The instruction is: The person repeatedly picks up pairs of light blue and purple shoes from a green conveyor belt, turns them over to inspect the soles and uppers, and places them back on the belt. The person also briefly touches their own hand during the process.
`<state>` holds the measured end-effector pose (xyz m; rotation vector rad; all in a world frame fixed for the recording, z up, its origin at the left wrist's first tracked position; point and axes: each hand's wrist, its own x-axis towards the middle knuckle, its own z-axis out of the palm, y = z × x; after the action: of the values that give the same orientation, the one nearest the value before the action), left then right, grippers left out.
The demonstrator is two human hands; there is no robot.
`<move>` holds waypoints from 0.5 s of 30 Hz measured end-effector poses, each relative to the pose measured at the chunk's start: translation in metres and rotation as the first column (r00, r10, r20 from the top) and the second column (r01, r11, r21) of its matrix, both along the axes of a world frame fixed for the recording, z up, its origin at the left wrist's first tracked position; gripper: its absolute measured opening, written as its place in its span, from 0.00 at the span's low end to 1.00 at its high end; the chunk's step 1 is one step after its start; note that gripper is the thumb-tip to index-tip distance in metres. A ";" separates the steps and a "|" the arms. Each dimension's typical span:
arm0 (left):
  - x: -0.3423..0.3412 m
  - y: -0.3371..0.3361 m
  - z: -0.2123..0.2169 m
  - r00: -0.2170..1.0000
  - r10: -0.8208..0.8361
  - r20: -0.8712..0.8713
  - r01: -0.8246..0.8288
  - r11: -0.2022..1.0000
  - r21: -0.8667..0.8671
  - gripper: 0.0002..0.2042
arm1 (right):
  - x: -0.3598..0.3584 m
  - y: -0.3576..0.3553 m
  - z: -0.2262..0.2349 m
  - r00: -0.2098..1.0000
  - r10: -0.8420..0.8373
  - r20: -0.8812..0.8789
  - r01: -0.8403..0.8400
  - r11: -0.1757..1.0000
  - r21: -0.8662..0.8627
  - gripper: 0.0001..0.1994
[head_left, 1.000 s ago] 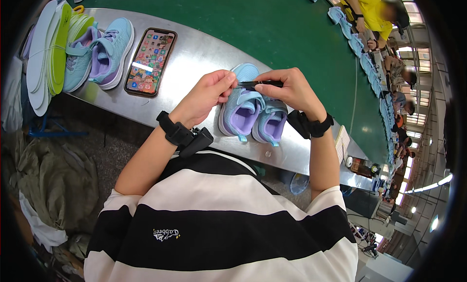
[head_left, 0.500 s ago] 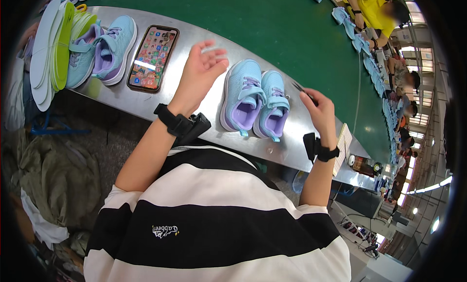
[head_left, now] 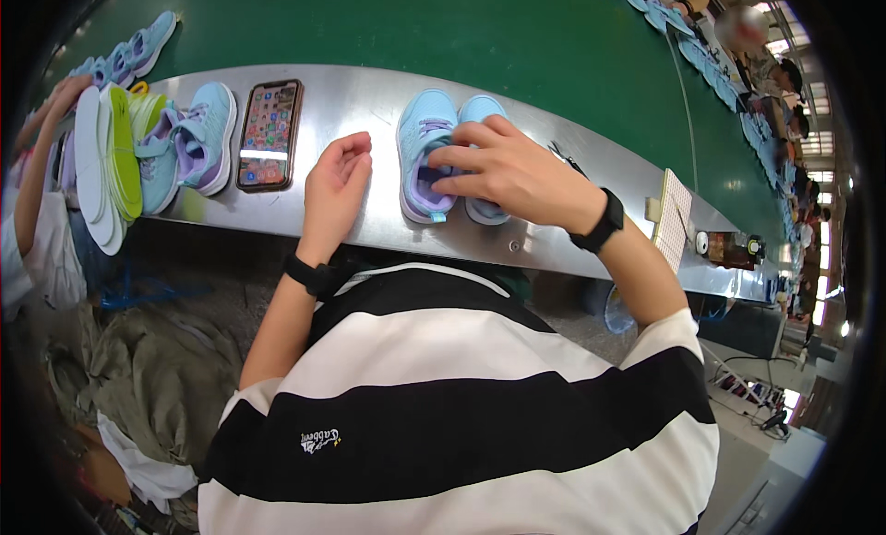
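1. The right hand (head_left: 503, 171) lies across a pair of small light-blue children's sneakers (head_left: 426, 152) with lilac trim. Its fingers are spread and curved over both shoes; the fingertips (head_left: 441, 157) press into the opening of the left-hand shoe of the pair. It grips the pair from above.
2. The pair stands side by side, toes pointing away from the person, on the steel workbench ledge (head_left: 360, 101), directly in front of the person and at the near edge of the green conveyor belt (head_left: 443, 28).
3. The left hand (head_left: 337, 180) rests on the steel ledge just left of the pair, not touching it. Its fingers are loosely curled inward and it holds nothing.
4. Each wrist carries a black band.
5. A smartphone (head_left: 269, 134) with a lit screen lies flat on the ledge, left of the left hand.
6. A second pair of light-blue sneakers (head_left: 189, 143) lies on its side left of the smartphone, beside a stack of white and lime-green insoles (head_left: 109, 161).
7. More sneakers (head_left: 138, 46) lie on the belt at the far left.
8. A perforated white block (head_left: 676, 217) stands at the right end of the ledge.
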<state>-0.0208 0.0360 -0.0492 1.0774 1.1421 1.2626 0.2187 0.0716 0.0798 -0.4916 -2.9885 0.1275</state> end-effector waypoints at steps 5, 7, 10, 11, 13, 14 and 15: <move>0.002 -0.010 -0.011 0.981 0.092 -0.170 -0.068 0.988 0.139 0.09 | 0.009 0.014 0.001 0.994 -0.056 0.095 0.053 0.998 0.028 0.15; 0.006 -0.012 -0.010 0.979 0.110 -0.174 -0.080 0.982 0.170 0.07 | 0.012 0.010 0.000 0.998 -0.049 -0.030 0.049 0.999 0.016 0.13; 0.009 -0.012 -0.005 0.955 0.106 -0.278 -0.050 0.978 0.201 0.05 | 0.012 0.007 -0.004 0.995 -0.083 0.059 0.073 0.987 0.145 0.09; 0.010 -0.012 -0.004 0.950 0.099 -0.297 -0.039 0.979 0.201 0.05 | 0.012 0.008 -0.006 0.996 -0.069 0.053 0.056 0.975 0.213 0.04; 0.010 -0.012 -0.001 0.948 0.094 -0.304 -0.032 0.979 0.201 0.05 | 0.014 0.009 -0.005 0.997 -0.074 0.034 0.062 0.963 0.264 0.04; 0.010 -0.013 -0.001 0.952 0.099 -0.289 -0.040 0.978 0.204 0.05 | 0.014 0.011 -0.003 0.994 -0.089 0.067 0.068 0.961 0.270 0.04; 0.010 -0.014 0.000 0.957 0.106 -0.271 -0.051 0.978 0.204 0.05 | 0.018 0.011 0.001 0.990 -0.113 -0.081 0.133 0.940 0.314 0.04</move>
<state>-0.0112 0.0225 -0.0496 1.4043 1.3033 1.3348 0.2362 0.0827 0.0804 -0.6176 -2.8280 -0.3404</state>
